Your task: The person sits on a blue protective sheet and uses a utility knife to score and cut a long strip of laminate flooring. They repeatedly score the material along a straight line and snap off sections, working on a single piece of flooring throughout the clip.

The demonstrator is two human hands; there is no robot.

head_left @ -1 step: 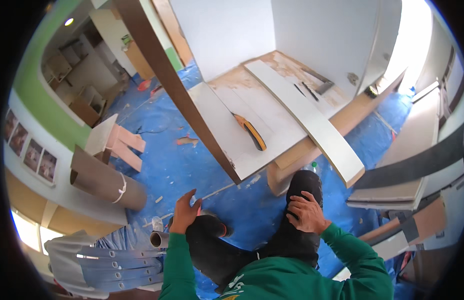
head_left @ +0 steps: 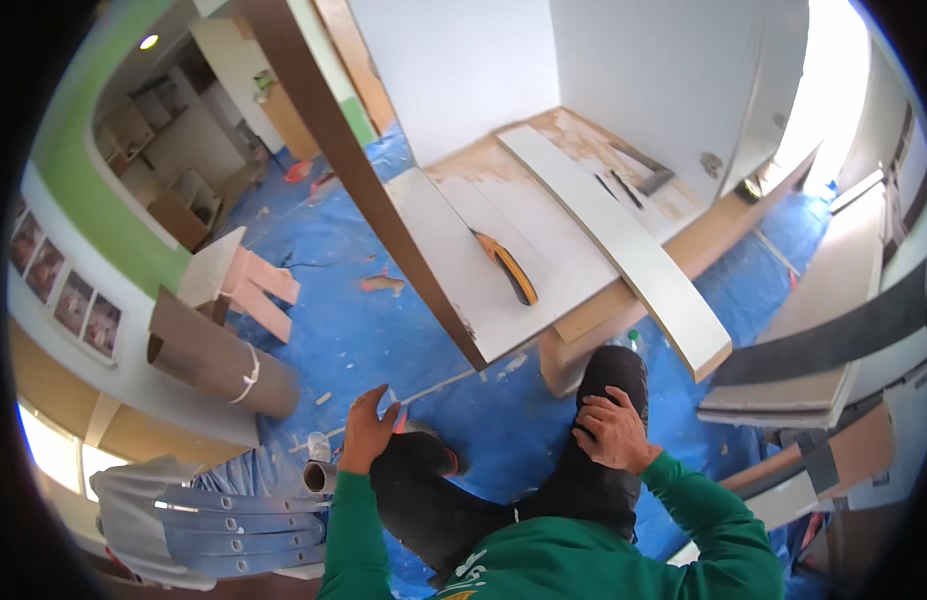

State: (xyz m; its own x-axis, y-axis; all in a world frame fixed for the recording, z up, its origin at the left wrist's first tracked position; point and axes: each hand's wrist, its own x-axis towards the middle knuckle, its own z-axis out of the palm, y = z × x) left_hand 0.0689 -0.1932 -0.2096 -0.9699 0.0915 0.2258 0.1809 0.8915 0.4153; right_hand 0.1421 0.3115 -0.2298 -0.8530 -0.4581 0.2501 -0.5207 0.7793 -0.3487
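My left hand (head_left: 370, 430) is raised beside my left knee, thumb and fingers apart, holding nothing. My right hand (head_left: 616, 430) rests on my right thigh, its fingers loosely bent and spread, with nothing visible in it. Beyond my knees, a tool with a curved orange and black handle (head_left: 508, 268) lies on a white panel (head_left: 464, 280); a thin dark line runs from its tip, perhaps a blade seen edge-on. A long white board (head_left: 624, 250) lies across the panel, its near end jutting over the edge. Past it are dark pen-like tools (head_left: 626, 190) and a square (head_left: 648, 172).
A brown upright (head_left: 364, 180) stands at the panel's left edge. Blue sheeting (head_left: 354, 330) covers the floor. At left are a tied brown roll (head_left: 224, 360), a wooden stool (head_left: 244, 275) and a folded ladder (head_left: 234, 525). Stacked boards (head_left: 794, 385) lie at right.
The whole scene sits slightly farther right and lower in the picture, as my head has turned a little. Both hands keep their places and poses.
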